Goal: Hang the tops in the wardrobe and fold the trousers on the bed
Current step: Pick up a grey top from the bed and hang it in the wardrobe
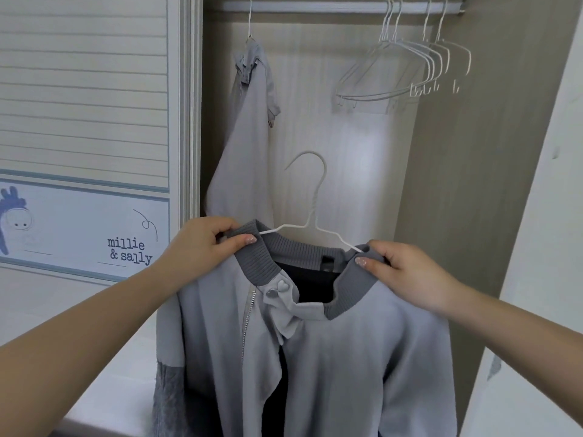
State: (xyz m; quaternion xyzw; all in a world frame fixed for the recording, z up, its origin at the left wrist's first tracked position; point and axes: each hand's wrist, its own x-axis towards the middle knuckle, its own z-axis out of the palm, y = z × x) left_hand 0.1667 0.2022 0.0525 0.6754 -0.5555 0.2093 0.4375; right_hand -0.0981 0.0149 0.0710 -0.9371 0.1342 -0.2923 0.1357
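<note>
Pale wood-grain back panel (362, 171) beside a white slatted sliding door (85, 89) (printed "millie & sally")

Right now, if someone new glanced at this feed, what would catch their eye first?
The grey zip jacket fills the lower centre, on a white hanger, with the left hand and right hand each pinching its ribbed collar. Behind it, a pale grey top hangs from the wardrobe rail, with a cluster of empty hangers at upper right.
</note>
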